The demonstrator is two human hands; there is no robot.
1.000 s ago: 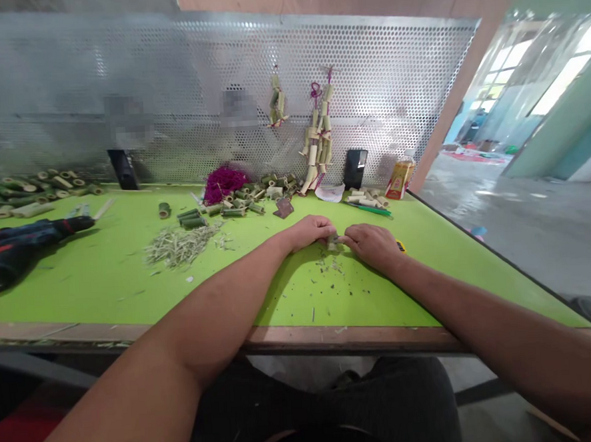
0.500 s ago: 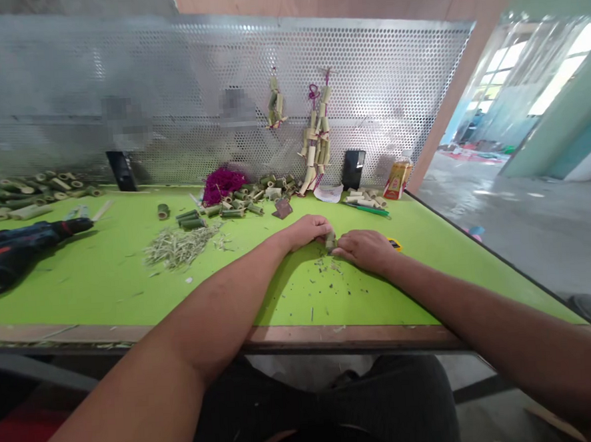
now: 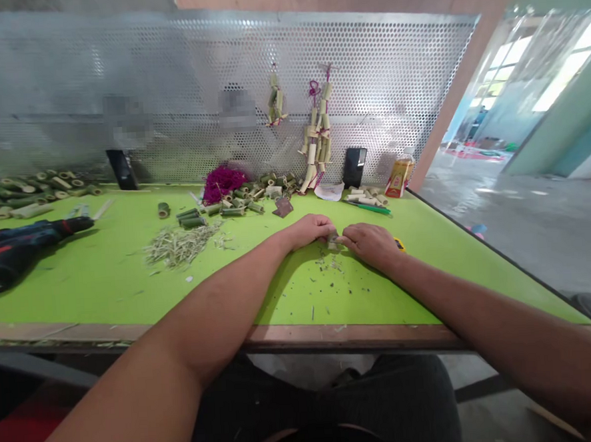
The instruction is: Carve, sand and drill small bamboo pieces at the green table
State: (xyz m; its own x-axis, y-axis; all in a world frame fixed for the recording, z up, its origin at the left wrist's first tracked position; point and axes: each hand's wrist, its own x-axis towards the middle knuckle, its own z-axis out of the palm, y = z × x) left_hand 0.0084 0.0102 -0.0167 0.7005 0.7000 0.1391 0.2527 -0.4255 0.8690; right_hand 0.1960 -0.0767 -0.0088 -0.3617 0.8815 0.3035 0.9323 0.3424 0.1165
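My left hand (image 3: 312, 230) is closed on a short bamboo piece (image 3: 333, 241), pinching it low over the green tabletop (image 3: 290, 295). My right hand (image 3: 369, 241) presses close on the piece's right side, fingers curled together. Whatever those fingers hold, if anything, is hidden or too small to name. Dark and pale shavings (image 3: 334, 265) lie scattered just below the piece. A yellow object (image 3: 400, 244), perhaps a tape measure, shows partly from behind my right wrist.
Left are a power drill (image 3: 36, 240) and a pile of bamboo slivers (image 3: 179, 247). Cut bamboo tubes (image 3: 239, 201), purple string (image 3: 224, 181), a phone (image 3: 354, 167), a green-handled tool (image 3: 372, 208) and a drink bottle (image 3: 399, 174) line the back. Strung bamboo figures (image 3: 315, 136) hang on the perforated panel.
My right hand has shifted slightly up against the bamboo piece. The piece has turned or tilted a little in my left fingers, which stay in place.
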